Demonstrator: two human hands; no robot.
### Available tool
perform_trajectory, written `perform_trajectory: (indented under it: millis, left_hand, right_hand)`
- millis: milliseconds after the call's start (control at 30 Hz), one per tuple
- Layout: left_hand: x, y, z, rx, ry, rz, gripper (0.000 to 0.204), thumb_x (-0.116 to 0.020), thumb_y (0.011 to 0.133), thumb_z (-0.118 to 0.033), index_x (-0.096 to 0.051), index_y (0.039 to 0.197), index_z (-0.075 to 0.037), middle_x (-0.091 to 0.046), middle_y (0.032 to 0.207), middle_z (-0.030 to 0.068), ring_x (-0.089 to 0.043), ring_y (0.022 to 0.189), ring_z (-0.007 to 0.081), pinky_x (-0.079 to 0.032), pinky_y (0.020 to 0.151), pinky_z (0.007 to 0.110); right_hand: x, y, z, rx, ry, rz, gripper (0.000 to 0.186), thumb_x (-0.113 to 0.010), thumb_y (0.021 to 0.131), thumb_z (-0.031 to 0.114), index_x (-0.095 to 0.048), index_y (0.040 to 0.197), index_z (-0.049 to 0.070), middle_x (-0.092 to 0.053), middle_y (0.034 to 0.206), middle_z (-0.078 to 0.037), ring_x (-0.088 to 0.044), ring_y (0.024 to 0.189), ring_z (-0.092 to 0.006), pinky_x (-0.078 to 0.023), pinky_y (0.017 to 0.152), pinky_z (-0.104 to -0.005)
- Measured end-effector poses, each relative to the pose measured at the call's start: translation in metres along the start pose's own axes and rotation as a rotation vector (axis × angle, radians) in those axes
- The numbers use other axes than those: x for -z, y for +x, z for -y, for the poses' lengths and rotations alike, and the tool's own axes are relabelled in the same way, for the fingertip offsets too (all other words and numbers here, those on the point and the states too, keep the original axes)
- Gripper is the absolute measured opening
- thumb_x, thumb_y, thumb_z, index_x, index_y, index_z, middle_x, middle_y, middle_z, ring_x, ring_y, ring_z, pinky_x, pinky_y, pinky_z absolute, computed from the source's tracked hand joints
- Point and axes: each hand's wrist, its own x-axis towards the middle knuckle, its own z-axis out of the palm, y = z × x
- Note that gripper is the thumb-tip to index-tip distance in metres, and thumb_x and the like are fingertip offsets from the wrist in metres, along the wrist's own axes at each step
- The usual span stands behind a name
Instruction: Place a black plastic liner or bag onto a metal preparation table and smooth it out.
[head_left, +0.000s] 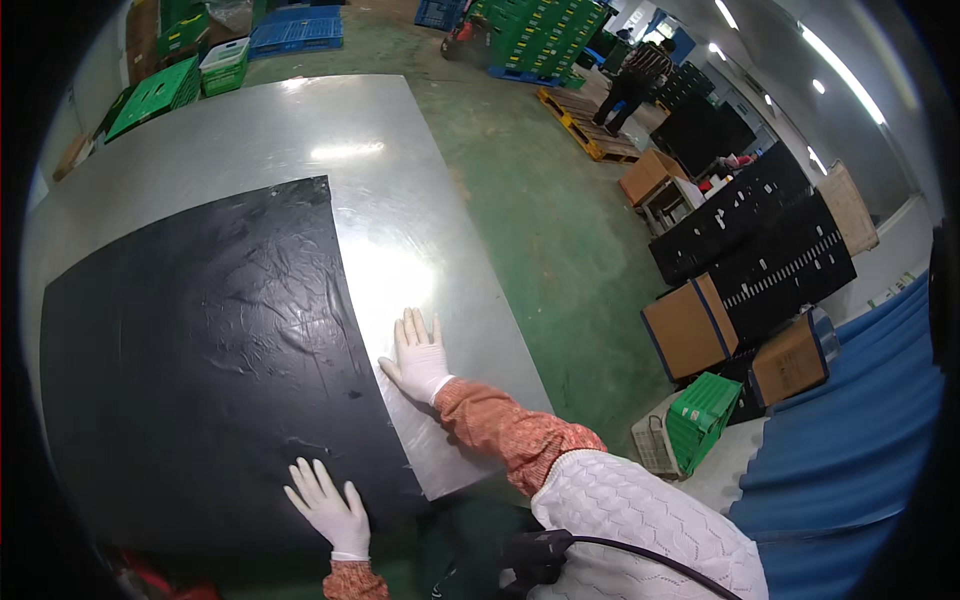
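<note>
A large black plastic sheet [170, 340] lies spread over a shiny metal table [400, 150], wrinkled toward its upper right. My left hand [330, 505], in a white glove, rests flat on the sheet close to the near edge, fingers spread. My right hand [418, 358], gloved in white too, lies on bare metal just beyond the sheet's right edge, its fingers stretched out and its thumb pointing toward that edge. Neither hand holds anything.
Green crates [155, 100] and a blue pallet [295, 32] stand past the table's far end. Rightward across the green floor are black crates [770, 240], cardboard boxes [690, 328] and a green basket [703, 420]. Another person [637, 80] stands by a yellow pallet [585, 125].
</note>
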Motion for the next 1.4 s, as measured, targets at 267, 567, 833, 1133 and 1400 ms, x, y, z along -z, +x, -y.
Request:
perform_trajectory:
  millis: [267,567,833,1133,1400]
  left_hand:
    - [-0.02,-0.002,-0.016,-0.073,-0.065,0.163,0.064,-0.061,0.082,-0.029,-0.044,0.134,0.004,-0.034,0.144,0.0273,-0.029,0.136,0.0441,-0.017,0.111,0.06]
    - [-0.011,-0.001,-0.007,-0.024,-0.106,0.134,0.062,-0.063,0.082,-0.028,-0.045,0.133,0.002,-0.034,0.145,0.0262,-0.028,0.137,0.042,-0.016,0.111,0.06]
    - [0.018,0.026,0.047,0.184,0.075,0.085,0.066,-0.06,0.084,-0.028,-0.039,0.136,0.007,-0.03,0.147,0.0277,-0.022,0.139,0.0447,-0.01,0.111,0.062]
    - [0.015,0.011,0.057,0.184,0.075,0.173,0.069,-0.062,0.081,-0.03,-0.04,0.135,0.008,-0.029,0.147,0.0294,-0.024,0.138,0.0452,-0.014,0.111,0.061]
    - [0.012,0.008,0.059,0.193,0.072,0.161,0.07,-0.065,0.079,-0.03,-0.041,0.134,0.006,-0.032,0.145,0.0286,-0.026,0.137,0.0448,-0.016,0.11,0.062]
  right_hand:
    - [-0.002,0.093,0.106,0.424,0.286,-0.136,0.075,-0.047,0.091,0.048,-0.028,0.145,-0.001,-0.025,0.153,-0.021,-0.018,0.144,-0.0326,-0.006,0.115,-0.0549]
    - [-0.014,0.115,-0.06,-0.276,-0.04,-0.081,0.074,-0.034,0.096,0.05,-0.024,0.147,-0.002,-0.022,0.155,-0.019,-0.016,0.145,-0.0303,0.0,0.115,-0.0551]
    - [0.002,0.183,0.141,0.472,0.344,-0.308,0.073,-0.047,0.091,0.048,-0.033,0.144,0.001,-0.027,0.152,-0.019,-0.021,0.144,-0.0301,-0.003,0.116,-0.0532]
    - [-0.013,0.244,0.042,0.127,0.248,-0.181,0.074,-0.042,0.092,0.052,-0.03,0.147,0.004,-0.025,0.154,-0.017,-0.018,0.144,-0.0307,-0.005,0.117,-0.0491]
    - [0.034,0.227,0.156,0.369,0.208,-0.318,0.068,-0.049,0.09,0.046,-0.038,0.142,0.002,-0.033,0.149,-0.021,-0.026,0.141,-0.0345,-0.01,0.114,-0.057]
